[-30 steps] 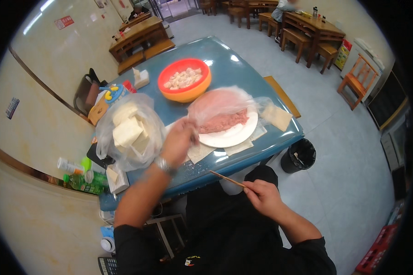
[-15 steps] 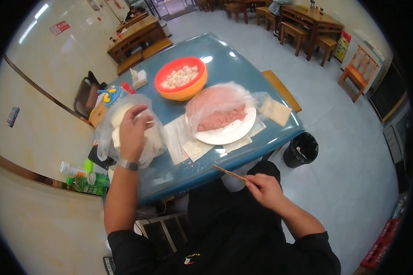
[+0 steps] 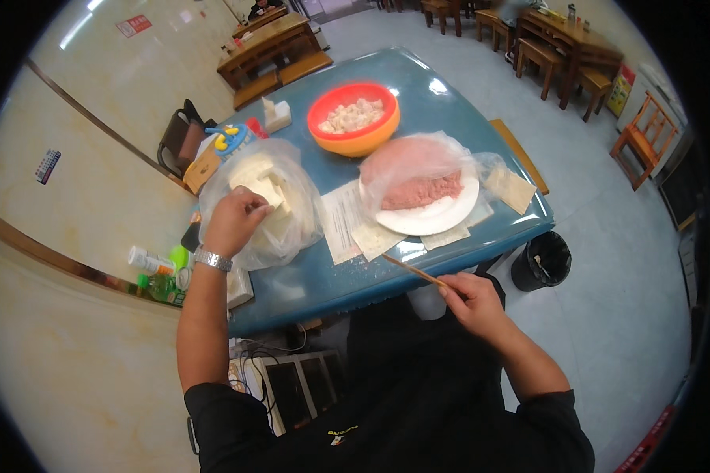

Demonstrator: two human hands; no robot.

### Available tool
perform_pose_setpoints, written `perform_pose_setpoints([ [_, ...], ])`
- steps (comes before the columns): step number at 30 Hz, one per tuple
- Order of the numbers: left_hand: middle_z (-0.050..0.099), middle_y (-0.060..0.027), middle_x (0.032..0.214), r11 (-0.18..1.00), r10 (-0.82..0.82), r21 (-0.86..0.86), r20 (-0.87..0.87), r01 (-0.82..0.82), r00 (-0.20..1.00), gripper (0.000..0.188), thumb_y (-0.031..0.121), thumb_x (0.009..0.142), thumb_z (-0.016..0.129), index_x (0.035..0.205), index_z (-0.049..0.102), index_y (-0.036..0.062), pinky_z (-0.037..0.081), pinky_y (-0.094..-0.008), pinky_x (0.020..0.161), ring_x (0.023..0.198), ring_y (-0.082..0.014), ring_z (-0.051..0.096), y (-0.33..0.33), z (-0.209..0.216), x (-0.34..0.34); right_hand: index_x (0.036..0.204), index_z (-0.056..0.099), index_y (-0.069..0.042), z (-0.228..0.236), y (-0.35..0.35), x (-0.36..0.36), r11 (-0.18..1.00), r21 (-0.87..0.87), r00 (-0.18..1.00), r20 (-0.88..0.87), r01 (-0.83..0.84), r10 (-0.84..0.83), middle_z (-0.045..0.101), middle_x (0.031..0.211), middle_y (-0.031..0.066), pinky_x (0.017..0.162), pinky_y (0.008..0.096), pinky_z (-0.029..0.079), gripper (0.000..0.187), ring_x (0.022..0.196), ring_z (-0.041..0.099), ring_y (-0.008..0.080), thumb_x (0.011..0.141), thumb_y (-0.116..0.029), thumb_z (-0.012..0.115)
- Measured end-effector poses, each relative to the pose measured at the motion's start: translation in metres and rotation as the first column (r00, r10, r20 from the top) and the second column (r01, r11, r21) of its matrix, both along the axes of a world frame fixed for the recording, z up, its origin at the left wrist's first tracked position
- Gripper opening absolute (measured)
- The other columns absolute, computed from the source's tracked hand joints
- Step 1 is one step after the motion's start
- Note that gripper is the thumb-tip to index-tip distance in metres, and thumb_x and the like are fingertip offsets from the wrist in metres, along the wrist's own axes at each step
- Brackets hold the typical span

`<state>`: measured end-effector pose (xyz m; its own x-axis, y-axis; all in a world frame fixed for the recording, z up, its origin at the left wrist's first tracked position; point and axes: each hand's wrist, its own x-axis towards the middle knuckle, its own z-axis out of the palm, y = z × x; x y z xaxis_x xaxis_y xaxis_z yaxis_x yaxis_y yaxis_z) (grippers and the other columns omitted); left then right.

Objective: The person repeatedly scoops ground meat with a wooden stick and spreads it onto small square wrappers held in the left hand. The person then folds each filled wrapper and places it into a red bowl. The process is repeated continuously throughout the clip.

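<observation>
A blue bench (image 3: 442,102) fills the middle of the view, its near edge just in front of the person; on its left part sits a clear plastic bag (image 3: 292,229) holding a stack of pale square wrappers (image 3: 262,189); to the right of the bag lies a white plate (image 3: 442,213) heaped with pink minced filling (image 3: 422,189), a loose clear film over it; beyond the plate stands an orange bowl (image 3: 355,118) with pale folded dumplings inside; a few single wrappers (image 3: 375,236) lie flat on the bench between bag and plate, one more at the far right corner; a black bin (image 3: 540,260) stands on the floor beside the bench's right end; the left hand (image 3: 233,221), a metal watch at its wrist, reaches into the bag's mouth with fingertips pressed together on the top wrapper of the stack; the right hand (image 3: 469,299) sits low by the near edge, closed in a pinch on a thin wooden stick (image 3: 414,270) whose tip points toward the plate.
</observation>
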<state>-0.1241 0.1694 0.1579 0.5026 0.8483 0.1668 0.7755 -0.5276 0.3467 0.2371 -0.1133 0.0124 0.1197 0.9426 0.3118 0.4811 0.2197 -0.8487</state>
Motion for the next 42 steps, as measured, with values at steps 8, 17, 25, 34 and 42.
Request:
perform_pose_setpoints([
  [8,0.068,-0.0163,0.093,0.982,-0.096,0.164,0.026,0.09,0.995,0.016,0.015,0.094,0.075,0.094,0.074,-0.0014,0.054,-0.0409,0.081,0.086,-0.034,0.068,0.003,-0.012,0.0,0.116,0.077,-0.002,-0.014,-0.015,0.003,0.999,-0.049,1.0,-0.016,0.021,-0.022,0.068,0.082,0.0135,0.065,0.0346,0.052,0.02,0.071,0.067,0.0271,0.098,-0.01,0.075],
  [17,0.07,-0.004,0.1,0.96,0.273,-0.221,0.631,-0.169,0.726,0.027,0.026,0.109,0.064,0.112,0.069,-0.0004,0.053,-0.0356,0.08,0.089,-0.0158,0.065,0.018,-0.016,-0.029,0.115,0.077,0.0,-0.027,-0.021,0.0,0.998,-0.058,0.997,-0.065,0.037,-0.041,0.068,0.082,0.0134,0.064,0.0346,0.052,0.02,0.07,0.067,0.0268,0.098,-0.009,0.074],
  [25,0.054,-0.0219,0.158,0.896,0.335,-0.247,0.922,0.369,-0.196,0.05,0.027,0.116,0.044,0.154,0.046,-0.0051,0.044,-0.0547,0.122,0.146,-0.0375,0.053,-0.05,-0.027,-0.007,0.121,0.073,-0.002,-0.017,-0.014,0.034,0.997,0.01,0.993,0.09,0.078,-0.078,0.069,0.091,0.0165,0.074,0.0411,0.055,0.023,0.083,0.069,0.0347,0.099,-0.008,0.071],
  [34,0.072,-0.0145,0.124,0.626,0.666,-0.522,0.744,0.58,-0.049,0.029,0.014,0.107,0.066,0.132,0.062,0.0003,0.055,-0.0414,0.105,0.116,-0.0254,0.069,-0.188,-0.134,0.117,0.117,0.073,-0.009,0.041,0.055,0.149,0.986,0.155,0.682,0.715,0.063,-0.156,0.068,0.103,0.0104,0.09,0.043,0.05,0.027,0.103,0.064,0.0337,0.093,0.0,0.065],
  [42,0.071,-0.0143,0.124,0.536,0.716,-0.569,0.697,0.623,0.021,0.023,0.013,0.109,0.064,0.128,0.059,0.0018,0.057,-0.0373,0.098,0.11,-0.0227,0.07,-0.204,-0.144,0.116,0.123,0.076,-0.02,0.063,0.116,0.198,0.993,0.118,0.426,0.9,-0.03,-0.094,0.069,0.107,0.0026,0.099,0.0395,0.045,0.037,0.109,0.063,0.0245,0.093,-0.004,0.061],
])
